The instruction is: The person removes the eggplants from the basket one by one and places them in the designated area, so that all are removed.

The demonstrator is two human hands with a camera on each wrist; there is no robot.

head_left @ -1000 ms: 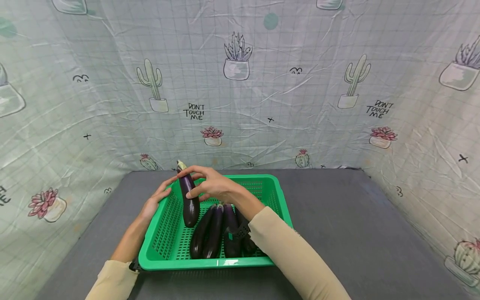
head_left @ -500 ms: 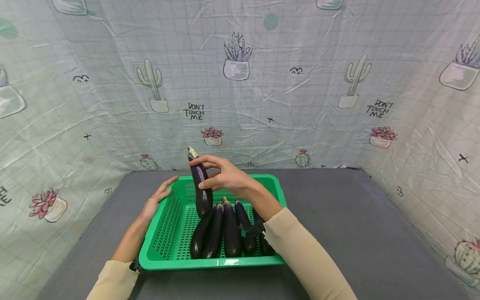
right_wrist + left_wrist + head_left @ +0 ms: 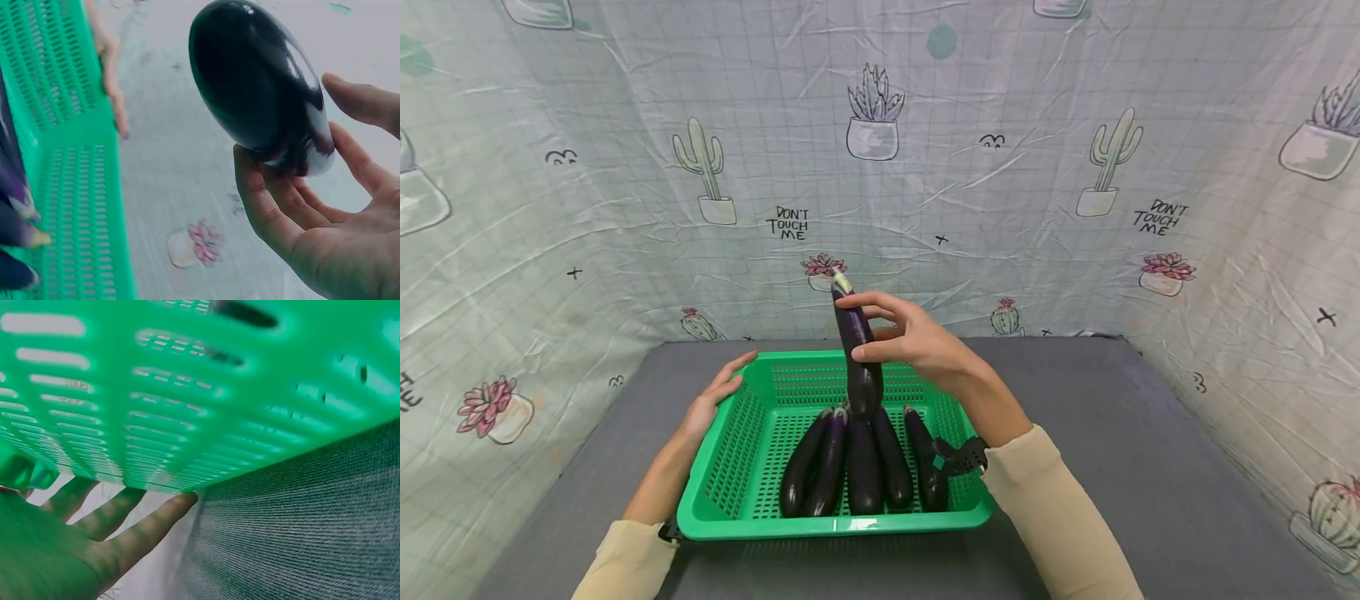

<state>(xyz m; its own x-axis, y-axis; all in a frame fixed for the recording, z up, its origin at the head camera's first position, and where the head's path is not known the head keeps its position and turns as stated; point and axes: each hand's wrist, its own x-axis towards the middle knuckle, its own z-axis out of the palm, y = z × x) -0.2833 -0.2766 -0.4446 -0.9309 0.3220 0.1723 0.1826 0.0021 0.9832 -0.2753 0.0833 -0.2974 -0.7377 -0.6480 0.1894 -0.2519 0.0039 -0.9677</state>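
Eggplant [image 3: 863, 382] held above the green basket [image 3: 752, 528]
The grip of the right hand [image 3: 919, 337] pinches it; the left hand [image 3: 704, 410] lies spread against the basket. Carrying step, I'd say; next needs clearance over the eggplants [image 3: 831, 467] below.

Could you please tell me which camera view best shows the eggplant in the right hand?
The head view: it shows the eggplant end to end, only fingers covering part. The right wrist view shows its rounded end close up, stem hidden; the left wrist view shows no identifiable part.
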